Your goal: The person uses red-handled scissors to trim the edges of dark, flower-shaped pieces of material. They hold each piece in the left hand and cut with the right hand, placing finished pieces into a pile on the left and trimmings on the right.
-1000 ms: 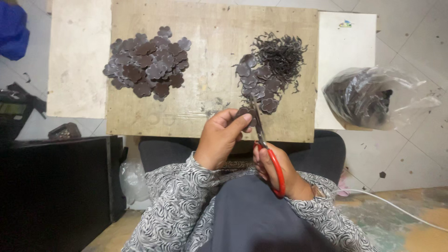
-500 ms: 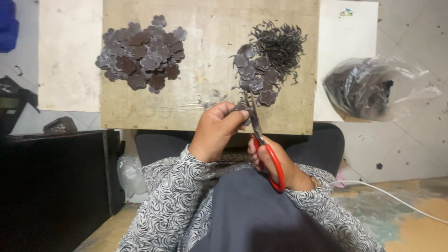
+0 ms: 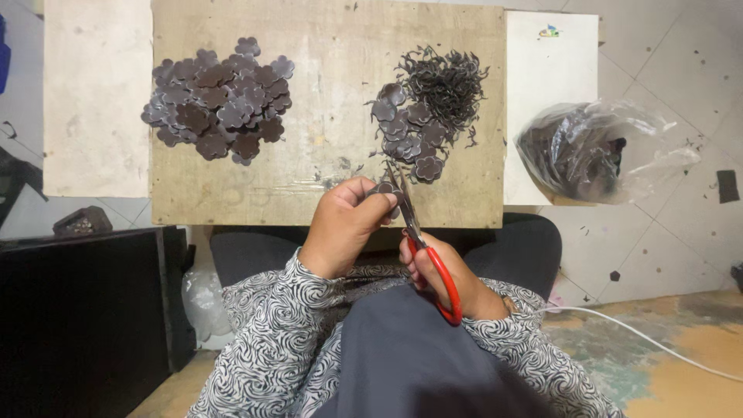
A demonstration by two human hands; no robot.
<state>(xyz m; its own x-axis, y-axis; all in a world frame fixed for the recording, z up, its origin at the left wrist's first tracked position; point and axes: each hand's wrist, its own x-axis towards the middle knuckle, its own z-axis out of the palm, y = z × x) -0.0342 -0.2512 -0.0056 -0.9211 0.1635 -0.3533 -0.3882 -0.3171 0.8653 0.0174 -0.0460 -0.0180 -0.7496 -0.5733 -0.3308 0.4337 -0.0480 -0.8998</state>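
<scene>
Just below centre of the frame, the left hand (image 3: 344,224) pinches a small dark flower-shaped piece (image 3: 385,189) – thin, light, probably pliable – fingers closed on its edge. The right hand (image 3: 445,271) grips red-handled scissors (image 3: 422,248), blades at the piece.

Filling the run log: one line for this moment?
left hand: holds flower piece | right hand: red scissors cutting it | wooden board

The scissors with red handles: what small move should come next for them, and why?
Probably the right hand should close the scissors a little further along the edge of the small dark flower-shaped piece pinched in the left hand. The blades sit against that piece, and thin dark trimmings already lie heaped on the wooden board.
</scene>
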